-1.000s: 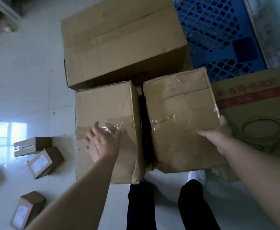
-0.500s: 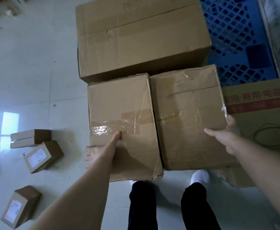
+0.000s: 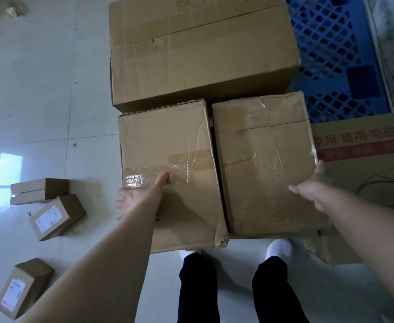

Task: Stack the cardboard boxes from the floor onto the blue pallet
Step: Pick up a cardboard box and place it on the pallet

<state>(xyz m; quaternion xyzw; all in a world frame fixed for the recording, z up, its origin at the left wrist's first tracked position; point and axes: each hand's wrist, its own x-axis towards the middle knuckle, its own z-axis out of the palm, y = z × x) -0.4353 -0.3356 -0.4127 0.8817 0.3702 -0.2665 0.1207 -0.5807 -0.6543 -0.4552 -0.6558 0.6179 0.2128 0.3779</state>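
Note:
Two medium cardboard boxes sit side by side between my hands, sealed with clear tape. The left box [image 3: 168, 164] and the right box [image 3: 263, 164] touch along a thin dark seam. My left hand [image 3: 137, 197] presses the left box's left side, fingers spread straight down and thumb lying on the top tape. My right hand [image 3: 312, 185] presses the right box's right edge, fingers straight along the side and thumb over the top. The blue pallet [image 3: 333, 54] lies at the upper right, partly hidden by a large box [image 3: 200, 54] beyond the two.
A flat printed carton [image 3: 368, 173] with a red stripe lies on the right, beside the pallet. Three small labelled boxes [image 3: 56, 216] lie on the pale tiled floor at the left. My legs and white shoes [image 3: 277, 248] show under the boxes' near edges.
My left hand slid off the left box's top onto its left side. The dark gap between the two boxes narrowed to a thin seam. My right hand stayed on the right edge.

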